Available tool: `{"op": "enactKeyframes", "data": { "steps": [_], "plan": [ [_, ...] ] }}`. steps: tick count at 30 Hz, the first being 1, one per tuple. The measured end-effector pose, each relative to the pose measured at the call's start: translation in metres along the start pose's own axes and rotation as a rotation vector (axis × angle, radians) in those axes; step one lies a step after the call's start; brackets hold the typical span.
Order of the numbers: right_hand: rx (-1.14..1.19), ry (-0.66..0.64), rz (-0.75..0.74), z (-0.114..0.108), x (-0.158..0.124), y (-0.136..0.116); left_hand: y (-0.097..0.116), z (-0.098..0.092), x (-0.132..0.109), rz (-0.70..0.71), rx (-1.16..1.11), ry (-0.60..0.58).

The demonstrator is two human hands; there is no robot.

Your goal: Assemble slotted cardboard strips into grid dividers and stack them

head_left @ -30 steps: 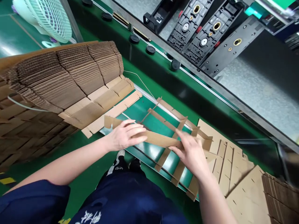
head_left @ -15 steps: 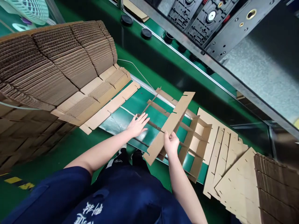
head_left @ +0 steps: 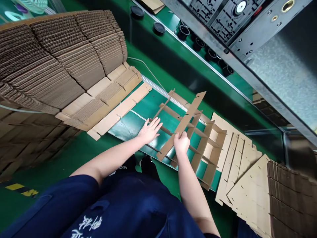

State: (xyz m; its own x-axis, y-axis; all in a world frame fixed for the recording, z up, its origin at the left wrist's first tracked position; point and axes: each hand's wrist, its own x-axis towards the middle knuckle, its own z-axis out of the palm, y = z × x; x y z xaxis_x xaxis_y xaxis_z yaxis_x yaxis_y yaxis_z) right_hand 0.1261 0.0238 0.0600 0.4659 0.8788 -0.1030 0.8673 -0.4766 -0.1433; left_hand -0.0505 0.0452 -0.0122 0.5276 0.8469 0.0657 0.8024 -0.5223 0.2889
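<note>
My right hand (head_left: 181, 142) grips a slotted cardboard divider strip (head_left: 190, 114) at its middle, above a partly interlocked cardboard partition grid (head_left: 206, 140). The strip is tilted, its slots on the left-hand edge. My left hand (head_left: 150, 131) has its fingers spread and lies over the grid's left part, beside an upright cross strip (head_left: 164, 105); whether it presses on the cardboard I cannot tell. Long strips run beneath both hands, partly hidden by them. Another slotted strip (head_left: 121, 110) lies flat on the green table (head_left: 123, 127) to the left.
A tall stack of cardboard strips (head_left: 74, 53) stands at the left. Flat slotted sheets (head_left: 250, 188) and a darker cardboard stack (head_left: 289, 195) are at the right. Behind run a metal-framed machine (head_left: 223, 46) and several black round parts (head_left: 183, 32).
The strip in my right hand has turned more edge-on and come nearer the grid. My left hand stays spread over the grid's left part. The whole view has shifted slightly.
</note>
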Motion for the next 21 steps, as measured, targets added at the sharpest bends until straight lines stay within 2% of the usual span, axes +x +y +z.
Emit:
{"op": "enactKeyframes", "data": {
  "steps": [12,21],
  "plan": [
    [-0.059,-0.087,0.044,0.025,0.001,-0.014,0.001,0.000,0.000,-0.001,-0.031,0.006],
    [-0.066,-0.107,0.060,0.028,0.001,-0.013,0.004,-0.002,0.002,-0.022,-0.052,-0.022]
  ]
}}
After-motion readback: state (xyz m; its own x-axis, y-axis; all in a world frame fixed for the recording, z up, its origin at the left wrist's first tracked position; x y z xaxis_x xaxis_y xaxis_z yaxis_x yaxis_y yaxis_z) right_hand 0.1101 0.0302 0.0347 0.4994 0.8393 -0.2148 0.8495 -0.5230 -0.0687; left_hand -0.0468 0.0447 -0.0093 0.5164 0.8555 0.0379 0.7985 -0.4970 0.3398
